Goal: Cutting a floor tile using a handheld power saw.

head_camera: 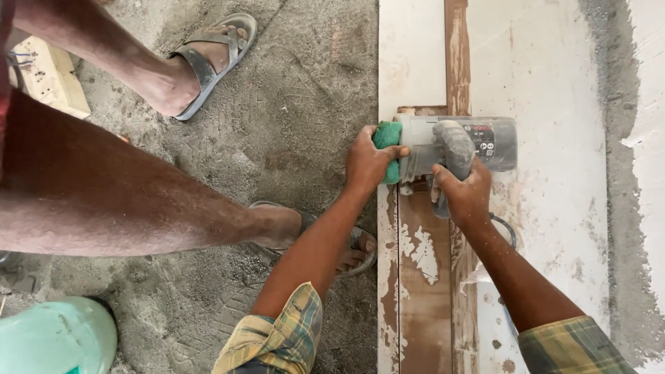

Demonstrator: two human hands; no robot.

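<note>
Fingers of my right hand are wrapped tight around the grey rear handle of the handheld power cutter, and my left hand is closed over its green front knob, so both hands are clamped on the one tool. The cutter sits flat on a long pale tile lying on the ground, its base over a brown, dust-streaked strip that runs lengthwise along the tile. I judge the work here is a straight pass along that strip, and to do it well I would keep the base plate pressed flat, push evenly from the rear handle while the left hand only steadies, and hold the body square to the tile's edge so the line does not wander. The black power cord trails back beside my right wrist; I would keep it behind the tool. Another person's sandalled feet stand on the gritty concrete floor just left of the tile. A pale green rounded vessel shows at the lower left corner; I cannot tell what, if anything, is in it.
</note>
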